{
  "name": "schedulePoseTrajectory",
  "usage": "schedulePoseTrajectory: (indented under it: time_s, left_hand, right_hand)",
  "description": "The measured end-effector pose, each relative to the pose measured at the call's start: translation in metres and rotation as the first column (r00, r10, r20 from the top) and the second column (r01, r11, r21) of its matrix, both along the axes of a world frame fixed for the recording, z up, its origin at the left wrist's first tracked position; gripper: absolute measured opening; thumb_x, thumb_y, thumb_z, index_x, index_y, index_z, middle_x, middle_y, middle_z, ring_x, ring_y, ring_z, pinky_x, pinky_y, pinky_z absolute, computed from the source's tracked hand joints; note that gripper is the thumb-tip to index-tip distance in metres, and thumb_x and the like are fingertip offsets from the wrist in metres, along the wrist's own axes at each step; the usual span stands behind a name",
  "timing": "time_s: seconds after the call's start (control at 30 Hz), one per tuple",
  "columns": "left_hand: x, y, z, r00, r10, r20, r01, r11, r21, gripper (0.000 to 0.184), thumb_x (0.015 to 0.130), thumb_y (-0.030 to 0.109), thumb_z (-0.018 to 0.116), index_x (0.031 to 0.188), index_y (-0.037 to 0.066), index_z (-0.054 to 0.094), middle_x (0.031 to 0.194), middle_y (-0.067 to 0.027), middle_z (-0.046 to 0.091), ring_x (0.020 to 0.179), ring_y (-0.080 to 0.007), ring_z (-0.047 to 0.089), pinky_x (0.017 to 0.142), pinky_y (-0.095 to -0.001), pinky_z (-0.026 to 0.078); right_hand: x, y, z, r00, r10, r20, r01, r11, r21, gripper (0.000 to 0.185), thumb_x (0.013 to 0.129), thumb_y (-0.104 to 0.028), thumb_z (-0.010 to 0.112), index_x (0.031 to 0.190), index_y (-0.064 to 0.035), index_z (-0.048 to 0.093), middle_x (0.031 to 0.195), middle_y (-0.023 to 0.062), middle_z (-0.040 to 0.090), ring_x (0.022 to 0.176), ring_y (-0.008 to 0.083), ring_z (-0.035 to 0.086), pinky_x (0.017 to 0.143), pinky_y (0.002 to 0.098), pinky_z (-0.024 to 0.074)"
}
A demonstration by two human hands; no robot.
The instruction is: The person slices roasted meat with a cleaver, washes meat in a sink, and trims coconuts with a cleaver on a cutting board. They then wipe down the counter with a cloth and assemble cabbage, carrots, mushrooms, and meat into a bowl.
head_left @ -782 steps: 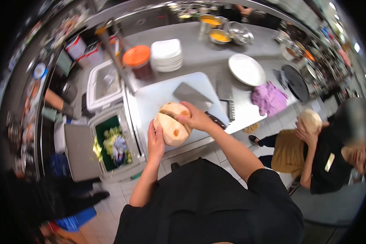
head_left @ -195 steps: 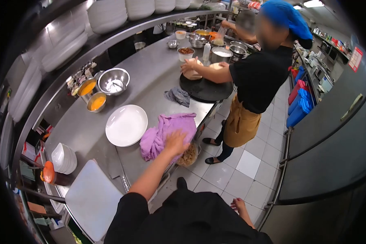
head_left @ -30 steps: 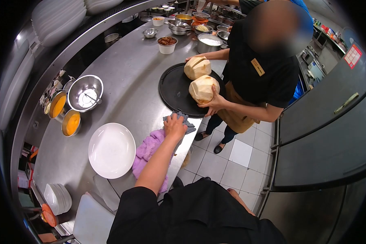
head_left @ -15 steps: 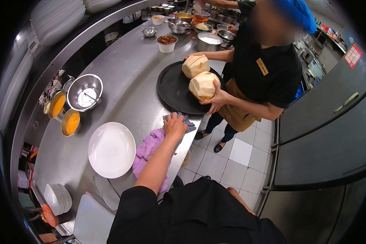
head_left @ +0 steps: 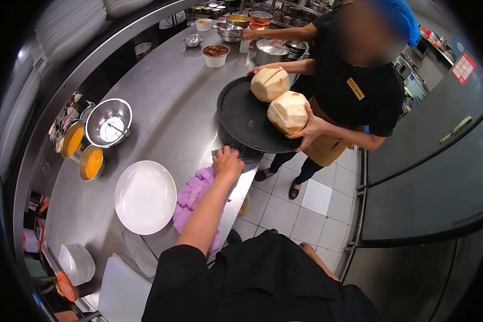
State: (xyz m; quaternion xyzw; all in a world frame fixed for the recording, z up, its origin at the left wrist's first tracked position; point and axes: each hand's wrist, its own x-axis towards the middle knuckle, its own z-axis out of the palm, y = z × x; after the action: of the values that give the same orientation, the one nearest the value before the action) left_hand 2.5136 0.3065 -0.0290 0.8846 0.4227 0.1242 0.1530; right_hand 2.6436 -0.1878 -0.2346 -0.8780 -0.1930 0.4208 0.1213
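Observation:
My left hand (head_left: pixel 229 162) rests on a grey-blue cloth (head_left: pixel 249 161) at the counter's edge, its fingers over the cloth and partly hiding it. Beneath my left forearm lies a crumpled purple towel (head_left: pixel 194 196). A large white plate (head_left: pixel 145 197) sits to the left of the towel. Only a small part of my right arm and hand (head_left: pixel 309 250) shows beside my dark clothing; its fingers cannot be made out. Just beyond my left hand, a co-worker holds a round black tray (head_left: pixel 242 115) carrying two trimmed coconuts, a farther one (head_left: pixel 270 84) and a nearer one (head_left: pixel 288 112).
On the steel counter (head_left: pixel 161 102) stand a metal bowl (head_left: pixel 108 122), orange-filled bowls (head_left: pixel 92 163), stacked white dishes (head_left: pixel 77 264) and a white board (head_left: pixel 124 292). A tub of brown food (head_left: pixel 215 56) stands farther back. A steel fridge (head_left: pixel 426 188) lines the right.
The co-worker has moved the tray and coconuts to the right, and the tray looks raised. My left hand has shifted slightly on the cloth. Another person's arm now reaches across the back.

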Motion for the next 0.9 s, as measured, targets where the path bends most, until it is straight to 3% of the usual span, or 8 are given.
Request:
schedulePoseTrajectory:
  time_s: [0.13,0.37,0.47,0.53,0.63,0.7,0.77,0.9]
  left_hand:
    - [-0.003,0.001,0.005,1.000,-0.010,-0.026,0.008,0.998,-0.067,0.038,0.082,0.030,0.071,0.116,0.015,0.067,0.130,-0.0111,0.052,0.123,-0.0340,0.045,0.101,-0.0500,0.040]
    - [0.000,0.000,0.005,1.000,-0.010,-0.014,0.009,0.997,-0.071,0.038,0.083,0.029,0.071,0.117,0.014,0.067,0.130,-0.0116,0.052,0.124,-0.0347,0.045,0.103,-0.0496,0.039]
    - [0.002,0.003,0.005,0.998,-0.022,-0.064,0.014,0.993,-0.121,0.038,0.083,0.029,0.071,0.118,0.014,0.067,0.129,-0.0121,0.052,0.124,-0.0355,0.045,0.104,-0.0502,0.039]
    - [0.004,0.006,0.004,0.994,-0.062,-0.094,0.055,0.996,-0.072,0.037,0.083,0.029,0.071,0.116,0.014,0.067,0.128,-0.0126,0.052,0.123,-0.0361,0.046,0.102,-0.0507,0.042]
    - [0.006,0.020,0.010,0.983,-0.087,-0.162,0.079,0.995,-0.053,0.036,0.083,0.029,0.070,0.116,0.013,0.067,0.128,-0.0132,0.052,0.120,-0.0360,0.048,0.099,-0.0504,0.045]
    - [0.003,0.045,0.010,0.977,-0.072,-0.199,0.060,0.996,-0.062,0.035,0.085,0.027,0.068,0.117,0.013,0.067,0.131,-0.0138,0.052,0.123,-0.0363,0.047,0.099,-0.0505,0.045]
    - [-0.005,0.087,-0.002,0.965,0.100,-0.242,-0.100,0.995,0.014,0.031,0.096,0.027,0.052,0.120,0.015,0.068,0.133,-0.0114,0.054,0.123,-0.0340,0.051,0.100,-0.0522,0.043]
    - [-0.067,0.185,0.023,0.826,0.382,-0.414,-0.453,0.887,-0.086,0.038,0.099,0.025,0.045,0.128,0.010,0.065,0.140,-0.0171,0.055,0.129,-0.0334,0.054,0.099,-0.0510,0.046]
  right_hand:
    - [-0.001,0.002,0.003,0.998,-0.027,-0.048,0.027,0.999,0.017,0.030,0.092,-0.029,0.058,0.102,-0.0031,0.069,0.076,0.0108,0.070,0.052,0.0221,0.063,0.051,0.0368,0.0508]
    - [0.001,0.002,-0.002,0.998,-0.045,-0.051,0.047,0.998,0.031,0.031,0.091,-0.031,0.058,0.101,-0.0035,0.068,0.073,0.0100,0.069,0.050,0.0209,0.062,0.049,0.0359,0.0494]
    - [0.007,-0.006,-0.024,0.998,-0.010,-0.057,0.008,0.999,-0.041,0.034,0.090,-0.033,0.059,0.103,-0.0032,0.069,0.081,0.0147,0.072,0.064,0.0261,0.068,0.060,0.0393,0.0537]
    - [0.011,-0.004,-0.035,0.997,0.074,0.020,-0.075,0.997,0.011,0.038,0.088,-0.036,0.059,0.105,-0.0030,0.070,0.093,0.0196,0.073,0.085,0.0323,0.071,0.076,0.0427,0.0547]
    - [0.017,0.011,-0.029,0.997,0.077,0.009,-0.077,0.997,0.015,0.042,0.086,-0.038,0.061,0.106,-0.0028,0.070,0.102,0.0218,0.072,0.100,0.0358,0.069,0.086,0.0442,0.0520]
    - [0.022,0.026,-0.029,0.991,0.134,0.019,-0.134,0.990,0.036,0.041,0.086,-0.038,0.062,0.105,-0.0027,0.070,0.100,0.0212,0.072,0.097,0.0352,0.069,0.084,0.0435,0.0523]
    - [0.026,0.041,-0.022,0.983,0.183,0.032,-0.185,0.982,0.048,0.040,0.086,-0.037,0.063,0.105,-0.0027,0.070,0.099,0.0206,0.072,0.095,0.0346,0.070,0.083,0.0428,0.0527]
    - [0.046,0.073,-0.013,0.990,0.141,0.007,-0.142,0.989,0.045,0.036,0.086,-0.034,0.065,0.104,-0.0038,0.071,0.096,0.0191,0.073,0.091,0.0340,0.069,0.081,0.0414,0.0526]
